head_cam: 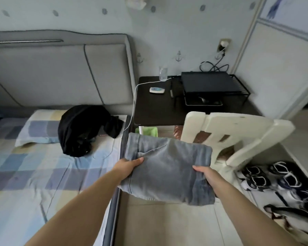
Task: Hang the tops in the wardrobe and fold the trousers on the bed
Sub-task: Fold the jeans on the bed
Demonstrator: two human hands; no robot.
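A folded pair of grey-blue jeans (167,167) is held in the air beside the bed (34,174), over the floor. My left hand (130,165) grips its left edge, thumb on top. My right hand (205,174) grips its right edge, fingers hidden underneath. A black garment (80,128) lies crumpled on the checked sheet near the pillow (39,128). The wardrobe door (277,68) stands shut at the right.
A dark bedside table (155,107) with a remote, a glass and a black wire rack stands past the bed's corner. A white plastic chair (235,135) is just beyond the jeans. Several shoes (274,176) and a bag lie on the floor at the right.
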